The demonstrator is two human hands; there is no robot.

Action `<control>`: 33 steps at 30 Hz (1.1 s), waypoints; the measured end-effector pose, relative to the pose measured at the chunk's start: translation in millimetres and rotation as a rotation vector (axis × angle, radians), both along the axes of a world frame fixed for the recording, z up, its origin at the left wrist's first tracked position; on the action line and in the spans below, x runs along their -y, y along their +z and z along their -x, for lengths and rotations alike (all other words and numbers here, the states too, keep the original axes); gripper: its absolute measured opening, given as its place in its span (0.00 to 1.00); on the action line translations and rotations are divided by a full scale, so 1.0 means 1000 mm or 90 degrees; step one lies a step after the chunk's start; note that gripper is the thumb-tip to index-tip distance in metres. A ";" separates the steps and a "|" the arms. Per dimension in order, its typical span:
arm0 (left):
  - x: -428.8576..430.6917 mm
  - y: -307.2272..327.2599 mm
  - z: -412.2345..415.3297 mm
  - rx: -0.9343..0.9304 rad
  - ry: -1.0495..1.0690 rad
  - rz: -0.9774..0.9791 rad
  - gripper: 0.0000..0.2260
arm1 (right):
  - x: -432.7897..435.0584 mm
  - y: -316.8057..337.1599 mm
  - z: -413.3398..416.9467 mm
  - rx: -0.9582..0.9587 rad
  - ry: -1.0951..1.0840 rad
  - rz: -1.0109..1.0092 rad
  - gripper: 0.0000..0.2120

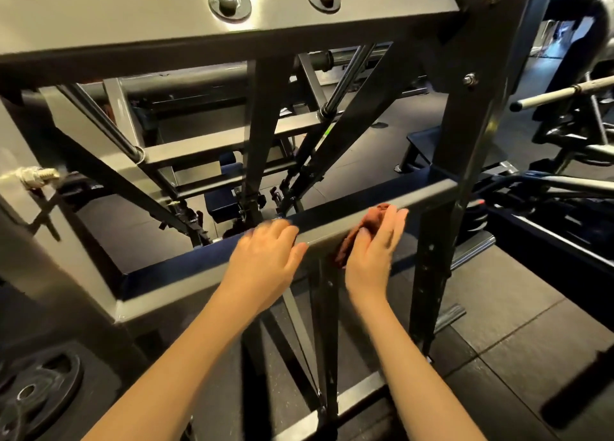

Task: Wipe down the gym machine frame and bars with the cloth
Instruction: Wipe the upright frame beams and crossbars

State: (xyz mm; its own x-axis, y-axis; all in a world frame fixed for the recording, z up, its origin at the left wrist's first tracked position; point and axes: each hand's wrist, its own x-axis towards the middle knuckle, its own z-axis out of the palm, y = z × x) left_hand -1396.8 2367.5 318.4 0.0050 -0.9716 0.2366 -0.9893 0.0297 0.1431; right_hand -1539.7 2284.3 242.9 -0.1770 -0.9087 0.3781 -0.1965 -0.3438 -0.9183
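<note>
Gripping crossbar (419, 193), left hand (265, 258); right hand (373, 251) pressing cloth (375, 215)

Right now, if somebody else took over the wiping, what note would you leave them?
Left hand grips the crossbar, fingers curled over its top.
Right hand presses the red-brown cloth flat against the same bar, near the right upright.
Done: cannot tell which parts are already wiped.
Left: probably the rest of this bar, then the upright and the diagonal braces.
</note>
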 end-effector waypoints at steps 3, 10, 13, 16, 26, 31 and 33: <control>0.029 0.005 0.027 -0.037 -0.065 -0.027 0.22 | 0.037 0.010 0.029 0.083 -0.075 -0.088 0.30; 0.083 0.008 0.052 -0.080 -0.112 -0.128 0.21 | 0.000 -0.009 -0.011 0.095 -0.002 -0.031 0.32; 0.083 0.007 0.048 -0.091 -0.115 -0.123 0.21 | 0.039 0.006 0.019 0.116 -0.071 -0.050 0.29; 0.083 0.006 0.048 -0.077 -0.129 -0.099 0.21 | 0.081 0.028 0.057 0.178 -0.165 -0.116 0.25; 0.092 0.001 0.046 -0.105 -0.142 -0.097 0.20 | 0.052 0.011 0.033 0.151 -0.098 -0.082 0.28; 0.092 -0.001 0.045 -0.081 -0.156 -0.083 0.20 | 0.089 0.031 0.064 0.209 -0.186 -0.155 0.25; 0.091 -0.001 0.046 -0.071 -0.162 -0.083 0.21 | 0.069 0.021 0.047 0.211 -0.142 -0.151 0.26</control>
State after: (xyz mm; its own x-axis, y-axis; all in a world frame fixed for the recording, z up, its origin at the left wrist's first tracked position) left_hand -1442.9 2276.4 317.3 -0.2238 -0.9670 0.1216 -0.9303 0.2491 0.2692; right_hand -1586.5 2215.1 263.8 -0.4537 -0.8895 0.0536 0.0765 -0.0989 -0.9922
